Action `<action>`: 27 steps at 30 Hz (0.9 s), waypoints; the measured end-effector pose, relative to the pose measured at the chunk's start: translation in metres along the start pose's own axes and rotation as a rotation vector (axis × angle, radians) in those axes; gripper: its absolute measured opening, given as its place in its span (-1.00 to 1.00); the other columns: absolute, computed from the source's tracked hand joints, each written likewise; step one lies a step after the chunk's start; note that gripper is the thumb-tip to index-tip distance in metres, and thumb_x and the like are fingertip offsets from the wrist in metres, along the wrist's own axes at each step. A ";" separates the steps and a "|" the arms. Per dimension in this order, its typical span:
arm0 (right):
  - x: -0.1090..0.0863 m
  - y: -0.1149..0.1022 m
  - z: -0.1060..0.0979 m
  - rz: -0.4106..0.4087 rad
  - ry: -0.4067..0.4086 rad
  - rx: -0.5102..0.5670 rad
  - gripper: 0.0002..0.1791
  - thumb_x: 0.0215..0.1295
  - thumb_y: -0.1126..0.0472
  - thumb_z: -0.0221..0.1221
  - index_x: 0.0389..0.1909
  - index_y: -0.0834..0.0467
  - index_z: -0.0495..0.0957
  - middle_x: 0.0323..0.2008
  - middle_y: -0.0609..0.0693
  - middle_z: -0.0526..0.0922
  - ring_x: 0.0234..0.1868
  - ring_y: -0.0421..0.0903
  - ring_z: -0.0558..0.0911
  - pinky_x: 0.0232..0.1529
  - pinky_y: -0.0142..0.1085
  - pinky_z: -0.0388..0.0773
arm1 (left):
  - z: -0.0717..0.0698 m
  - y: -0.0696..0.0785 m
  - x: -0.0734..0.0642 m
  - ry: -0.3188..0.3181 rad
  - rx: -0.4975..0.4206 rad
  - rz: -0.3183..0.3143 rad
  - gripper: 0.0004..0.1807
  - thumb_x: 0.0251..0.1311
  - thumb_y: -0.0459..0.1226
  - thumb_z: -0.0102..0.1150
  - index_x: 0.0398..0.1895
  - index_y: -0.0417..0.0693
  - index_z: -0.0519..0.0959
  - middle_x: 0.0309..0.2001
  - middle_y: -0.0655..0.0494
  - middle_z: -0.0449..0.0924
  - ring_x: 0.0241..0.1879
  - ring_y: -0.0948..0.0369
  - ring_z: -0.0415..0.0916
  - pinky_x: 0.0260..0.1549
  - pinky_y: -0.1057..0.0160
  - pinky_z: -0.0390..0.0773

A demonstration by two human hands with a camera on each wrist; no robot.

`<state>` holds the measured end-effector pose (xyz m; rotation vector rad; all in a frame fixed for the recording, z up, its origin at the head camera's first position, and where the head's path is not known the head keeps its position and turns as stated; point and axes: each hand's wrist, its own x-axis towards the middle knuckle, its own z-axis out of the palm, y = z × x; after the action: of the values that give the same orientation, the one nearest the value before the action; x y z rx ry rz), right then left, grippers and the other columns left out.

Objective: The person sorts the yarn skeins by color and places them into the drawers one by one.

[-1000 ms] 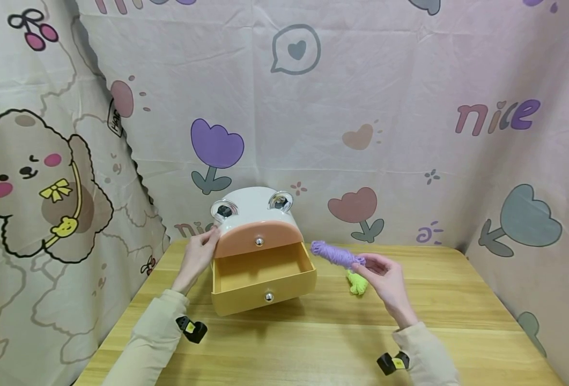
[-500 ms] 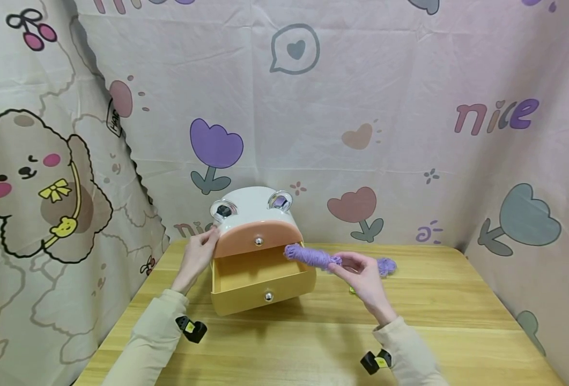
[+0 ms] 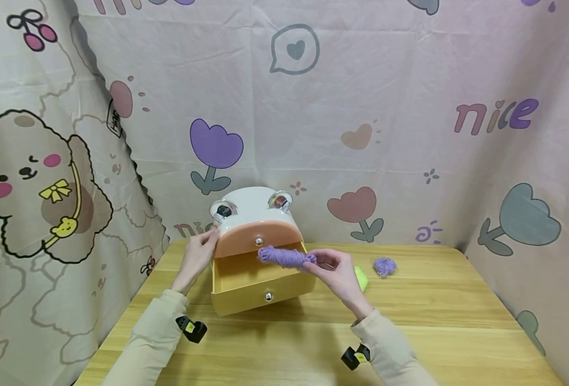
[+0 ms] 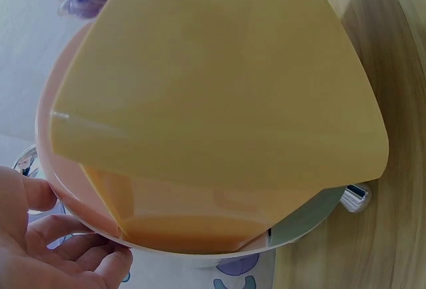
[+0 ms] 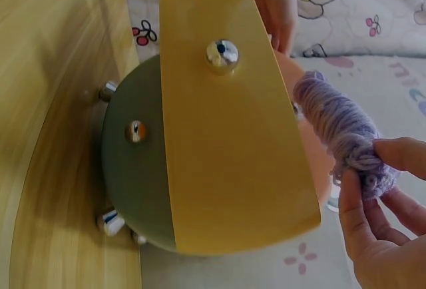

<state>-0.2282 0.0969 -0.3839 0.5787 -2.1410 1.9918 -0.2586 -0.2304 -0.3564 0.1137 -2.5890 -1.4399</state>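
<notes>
A frog-shaped drawer box [image 3: 255,202] with a white top and clear bulging eyes stands on the table in the head view. Its yellow drawer [image 3: 241,298], with a silver knob, is pulled out. My left hand [image 3: 198,256] rests its fingertips against the box's left side; in the left wrist view thumb and fingers touch the rim. My right hand [image 3: 333,273] pinches one end of a purple yarn skein [image 3: 284,257] between thumb and fingers. The skein hangs above the open drawer, pointing left. Seen from the right wrist, the skein [image 5: 339,122] is beside the peach front.
A green-yellow yarn bundle [image 3: 361,279] lies on the wooden table [image 3: 438,311], partly behind my right hand. Farther right is another purple yarn bundle [image 3: 384,266]. A printed curtain [image 3: 400,69] hangs behind the table.
My right hand has carried the purple skein leftward, from right of the box to over the drawer. The second purple bundle has come into sight behind it. My left hand stays put.
</notes>
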 end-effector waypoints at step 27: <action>0.018 -0.007 0.046 -0.042 -0.072 -0.043 -0.72 0.16 0.36 0.39 -0.11 0.39 0.68 -0.16 0.33 0.73 -0.19 -0.12 0.72 -0.05 -0.41 0.70 | 0.001 0.001 -0.001 0.004 -0.002 0.001 -0.40 0.57 -0.01 -0.20 0.48 -0.18 0.25 0.54 -0.03 0.17 0.56 -0.11 0.07 0.55 -0.09 0.07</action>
<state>-0.2353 0.0482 -0.3751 0.6933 -2.1878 1.9264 -0.2579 -0.2289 -0.3558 0.1147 -2.5844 -1.4404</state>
